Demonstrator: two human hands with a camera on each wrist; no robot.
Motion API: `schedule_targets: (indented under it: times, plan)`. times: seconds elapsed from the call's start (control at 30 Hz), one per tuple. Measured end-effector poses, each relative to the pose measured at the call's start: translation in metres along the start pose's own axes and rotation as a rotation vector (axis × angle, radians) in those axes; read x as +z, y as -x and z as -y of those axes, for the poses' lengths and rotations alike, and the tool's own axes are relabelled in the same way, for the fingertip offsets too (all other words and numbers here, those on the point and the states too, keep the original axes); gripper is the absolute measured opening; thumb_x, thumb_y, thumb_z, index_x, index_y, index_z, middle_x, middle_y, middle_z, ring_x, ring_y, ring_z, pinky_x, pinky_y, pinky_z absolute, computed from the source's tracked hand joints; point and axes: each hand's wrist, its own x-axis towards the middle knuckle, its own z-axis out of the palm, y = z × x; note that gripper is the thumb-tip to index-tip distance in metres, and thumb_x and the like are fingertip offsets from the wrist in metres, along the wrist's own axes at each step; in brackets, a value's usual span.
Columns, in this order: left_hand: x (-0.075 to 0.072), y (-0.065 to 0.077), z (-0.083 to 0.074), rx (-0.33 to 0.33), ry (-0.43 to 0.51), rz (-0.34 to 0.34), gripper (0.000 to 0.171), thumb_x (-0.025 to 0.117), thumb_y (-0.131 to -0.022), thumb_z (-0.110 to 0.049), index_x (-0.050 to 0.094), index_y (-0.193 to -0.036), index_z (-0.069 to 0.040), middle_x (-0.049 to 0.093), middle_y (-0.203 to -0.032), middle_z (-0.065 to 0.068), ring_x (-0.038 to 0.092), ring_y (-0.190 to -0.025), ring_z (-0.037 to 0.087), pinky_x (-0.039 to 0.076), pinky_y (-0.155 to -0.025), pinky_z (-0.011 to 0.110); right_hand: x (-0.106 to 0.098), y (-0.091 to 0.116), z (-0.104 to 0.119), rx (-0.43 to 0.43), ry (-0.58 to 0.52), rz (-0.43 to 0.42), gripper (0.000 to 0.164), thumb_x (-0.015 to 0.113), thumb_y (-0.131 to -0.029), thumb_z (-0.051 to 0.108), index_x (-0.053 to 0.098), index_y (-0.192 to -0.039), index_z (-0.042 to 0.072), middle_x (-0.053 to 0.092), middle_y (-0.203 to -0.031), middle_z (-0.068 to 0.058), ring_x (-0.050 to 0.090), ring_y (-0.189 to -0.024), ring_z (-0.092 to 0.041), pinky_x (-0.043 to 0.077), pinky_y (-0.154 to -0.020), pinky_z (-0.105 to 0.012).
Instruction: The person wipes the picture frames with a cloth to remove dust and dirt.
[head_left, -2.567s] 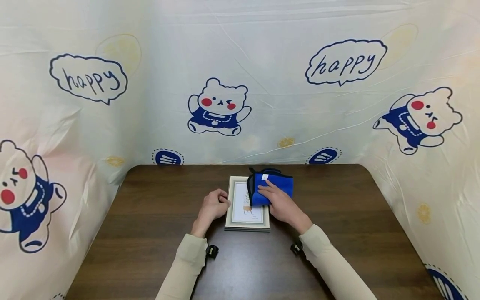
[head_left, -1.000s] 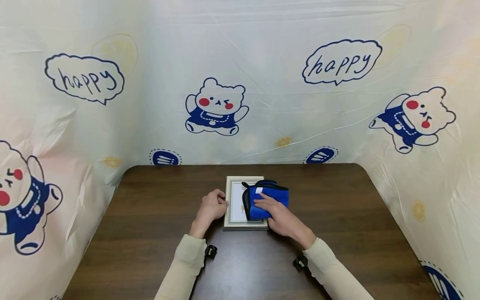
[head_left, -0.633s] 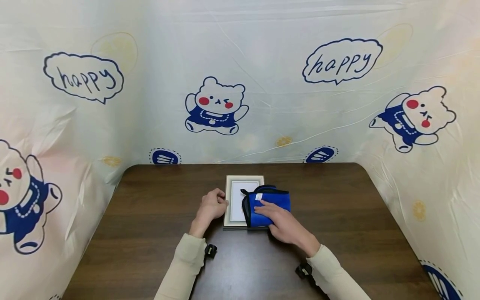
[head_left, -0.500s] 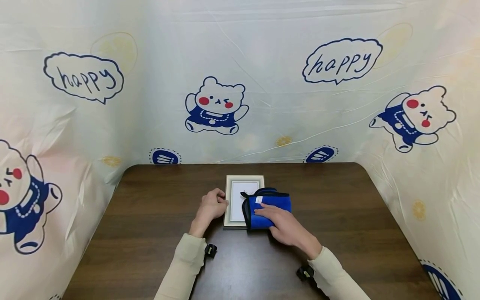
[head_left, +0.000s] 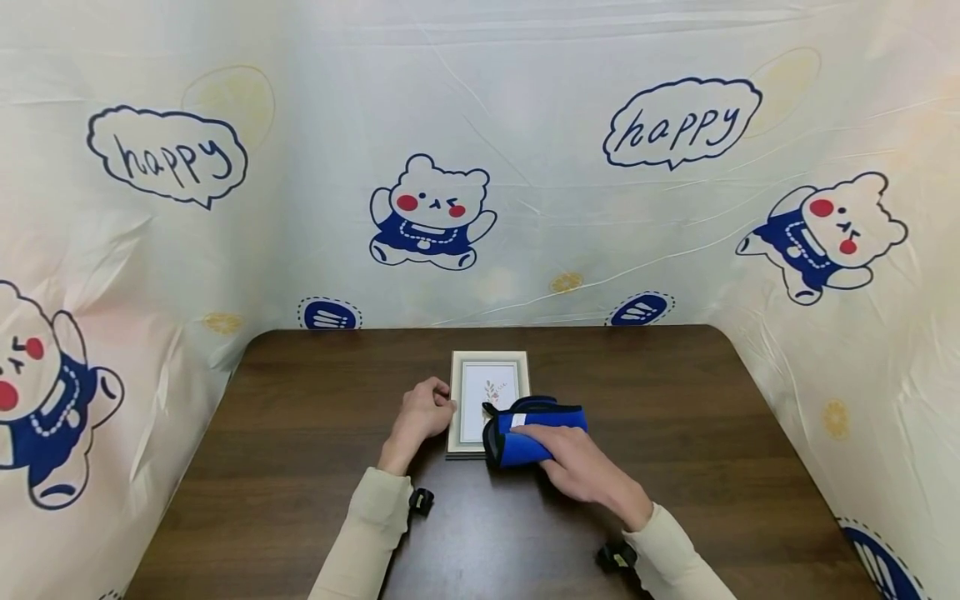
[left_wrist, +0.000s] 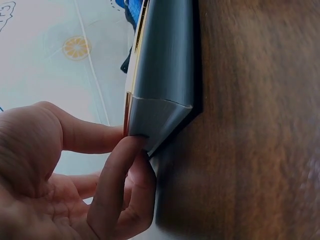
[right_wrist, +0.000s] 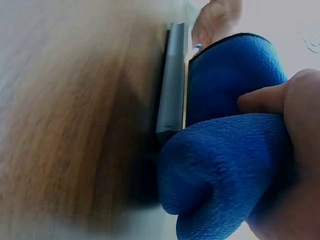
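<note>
So the right hand [head_left: 581, 467] has dragged the blue cloth [head_left: 534, 435] down the picture frame [head_left: 489, 402] over the last couple of seconds. It started up near the frame's far end and now bunches at the near right corner, half off onto the desk [head_left: 315, 467]. That leaves the little plant print under the glass showing again, so the wipe looks like it has covered the full length of the front.

The right hand's fingers are curled over the cloth, pinning it down. The left hand [head_left: 420, 414] hasn't budged, fingertips [left_wrist: 131, 145] pinching the frame's near left corner to steady it.

Materials: fuzzy, thick microfibre with a dark trimmed edge and white tag; flat rectangular frame with pale moulding and grey sides; dark wood-grain desk, frame sitting mid-desk towards the far edge.
</note>
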Motion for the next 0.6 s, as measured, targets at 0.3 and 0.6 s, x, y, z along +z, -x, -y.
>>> schedule_targets:
  times: [0.3,0.6]
  plan:
    - [-0.001,-0.001,0.002,0.011,-0.01,-0.001,0.023,0.07,-0.099,-0.022,0.067,-0.118,-0.01,0.067,-0.1,0.003,0.061,-0.092,0.021,0.05,-0.083,0.039,-0.018,0.001,0.0,0.086,-0.421,-0.085,0.036,0.055,-0.107,0.002,0.064,-0.139,0.015,0.072,-0.121,-0.005,0.064,-0.103,-0.021,0.052,-0.093,-0.035]
    - [-0.002,-0.002,0.004,0.012,0.018,0.013,0.021,0.072,-0.1,-0.022,0.069,-0.116,-0.01,0.068,-0.097,0.002,0.062,-0.088,0.018,0.049,-0.078,0.035,-0.035,-0.017,0.01,0.28,-0.642,-0.328,0.036,0.054,-0.11,0.01,0.058,-0.146,0.003,0.066,-0.134,-0.024,0.065,-0.117,-0.036,0.052,-0.098,-0.045]
